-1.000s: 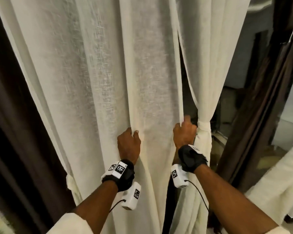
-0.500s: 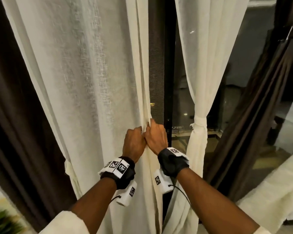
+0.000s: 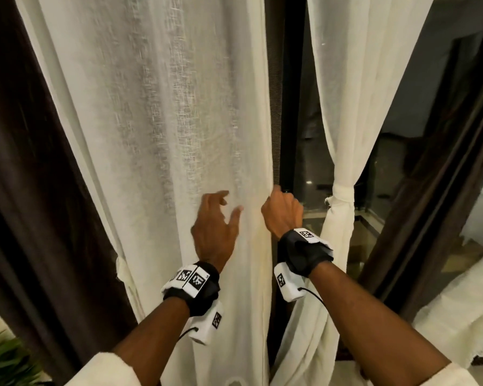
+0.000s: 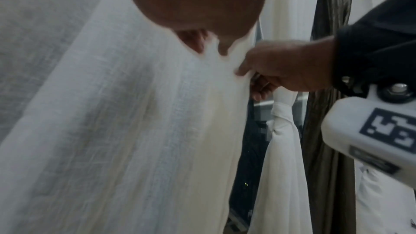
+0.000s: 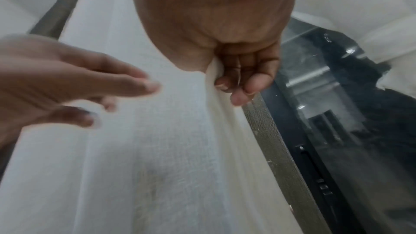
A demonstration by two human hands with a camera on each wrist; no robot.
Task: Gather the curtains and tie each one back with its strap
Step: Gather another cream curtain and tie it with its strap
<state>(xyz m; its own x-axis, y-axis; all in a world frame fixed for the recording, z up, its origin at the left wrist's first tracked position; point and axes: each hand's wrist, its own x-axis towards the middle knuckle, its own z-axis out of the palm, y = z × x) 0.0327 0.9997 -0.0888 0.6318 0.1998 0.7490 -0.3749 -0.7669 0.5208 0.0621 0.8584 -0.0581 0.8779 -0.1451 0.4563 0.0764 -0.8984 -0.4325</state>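
Note:
A wide cream sheer curtain (image 3: 162,135) hangs loose in front of me. My right hand (image 3: 282,210) grips its right edge (image 5: 216,81), fingers curled round the bunched hem. My left hand (image 3: 215,218) is off the cloth just to the left, fingers spread and relaxed (image 5: 126,84). A second cream curtain (image 3: 343,107) on the right is gathered and tied at its waist by a cream strap (image 3: 342,195), also visible in the left wrist view as a knotted band (image 4: 281,127). A cream strap end (image 3: 122,270) hangs at the loose curtain's left edge.
Dark brown drapes flank the sheers at the left (image 3: 39,190) and right (image 3: 430,204). A dark door frame (image 3: 289,93) and glass (image 3: 388,162) show between the curtains. A green plant (image 3: 6,360) sits low left. White cloth (image 3: 463,302) lies at the lower right.
The curtain's right edge has been pulled left, which uncovered the door frame and glass. My left hand has let go of the cloth and opened; my right hand still grips the edge.

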